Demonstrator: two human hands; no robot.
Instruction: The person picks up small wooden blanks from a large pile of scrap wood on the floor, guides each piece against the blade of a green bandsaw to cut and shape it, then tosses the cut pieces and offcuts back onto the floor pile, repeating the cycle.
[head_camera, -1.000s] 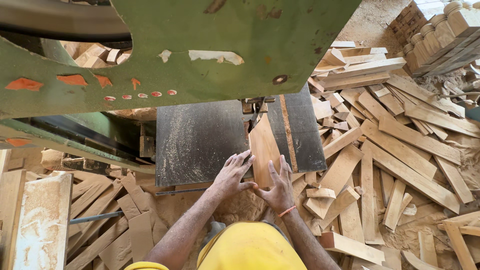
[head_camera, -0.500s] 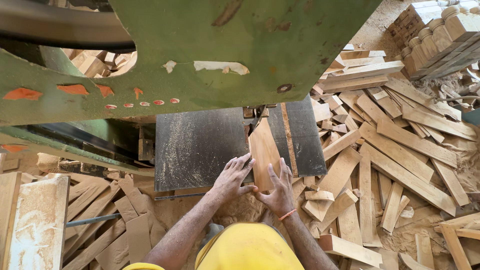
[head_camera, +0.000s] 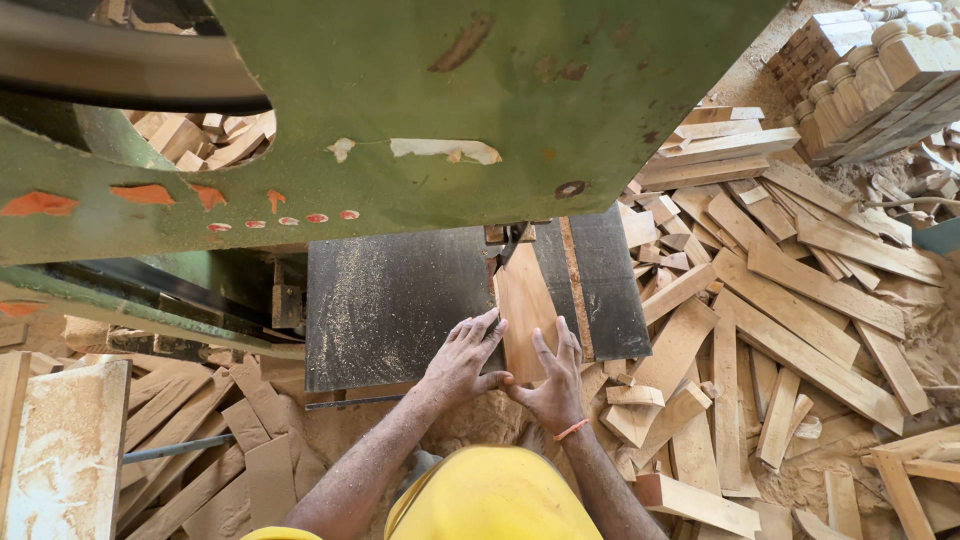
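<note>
Left hand (head_camera: 462, 362) lies flat, fingers spread, on the left edge of the wooden board (head_camera: 527, 312); right hand (head_camera: 553, 385) is spread open too, pressing the board's near end, orange band (head_camera: 571, 430) on that wrist. I see neither hand curled around anything. One board sits on the dark steel saw table (head_camera: 395, 300), its far end at the blade guide (head_camera: 507, 238). Green band-saw housing (head_camera: 420, 110) fills the top of view, with seven orange paint patches (head_camera: 140, 194) in a row on its left and one torn pale label remnant (head_camera: 445, 150) mid-panel. Offcut planks (head_camera: 800, 300) are heaped right of the table, too many to count. Stacked turned wooden posts (head_camera: 880, 70) stand top right. I see a sawdusted slab (head_camera: 60, 450) bottom left.
</note>
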